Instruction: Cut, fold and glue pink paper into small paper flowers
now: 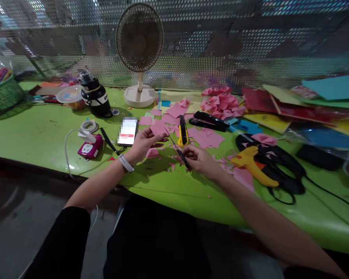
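Between the fingers and thumb of my left hand (144, 143) is a piece of pink paper (158, 128). My right hand (198, 159) grips scissors (182, 158) by their dark handles. Their blades point up and left, close to the paper's right edge; whether they touch it I cannot tell. Just beyond the scissors lies a yellow and black utility knife (182, 133). Pink paper scraps (208, 137) are spread around both hands, and a black stapler (209, 121) rests behind them. Left of my left hand is a phone (128, 133) with a lit screen.
A fan (139, 93) and a dark bottle (95, 97) stand at the back. Folded pink paper pieces (221, 102) form a heap. On the right are a yellow glue gun (257, 166) with a cord and coloured sheets (331, 91). A magenta power adapter (90, 148) sits left.
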Tool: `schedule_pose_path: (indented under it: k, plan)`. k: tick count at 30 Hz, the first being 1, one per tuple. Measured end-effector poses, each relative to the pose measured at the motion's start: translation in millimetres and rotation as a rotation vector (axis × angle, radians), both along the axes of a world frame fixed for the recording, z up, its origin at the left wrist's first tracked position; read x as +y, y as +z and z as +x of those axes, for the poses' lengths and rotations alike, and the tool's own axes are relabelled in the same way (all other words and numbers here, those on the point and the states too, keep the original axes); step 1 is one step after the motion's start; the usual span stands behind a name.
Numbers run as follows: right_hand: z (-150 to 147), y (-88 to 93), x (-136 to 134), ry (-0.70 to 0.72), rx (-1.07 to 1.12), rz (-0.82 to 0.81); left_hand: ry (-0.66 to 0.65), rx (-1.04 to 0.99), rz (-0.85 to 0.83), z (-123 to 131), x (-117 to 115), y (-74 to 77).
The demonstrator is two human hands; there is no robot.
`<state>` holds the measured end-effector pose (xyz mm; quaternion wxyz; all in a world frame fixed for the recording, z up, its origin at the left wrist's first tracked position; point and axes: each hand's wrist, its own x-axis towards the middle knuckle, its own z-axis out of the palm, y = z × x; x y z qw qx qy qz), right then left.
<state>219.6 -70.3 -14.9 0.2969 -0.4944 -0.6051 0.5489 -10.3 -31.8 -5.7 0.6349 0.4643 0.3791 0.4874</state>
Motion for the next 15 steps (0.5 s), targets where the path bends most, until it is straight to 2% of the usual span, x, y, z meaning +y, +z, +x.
schedule_pose_path:
  k: [15]
  plan:
    - [-3.0, 7.1, -3.4, -0.027, -0.01, 0.049, -0.037, -0.066, -0.053, 1.4, 0.9, -3.1]
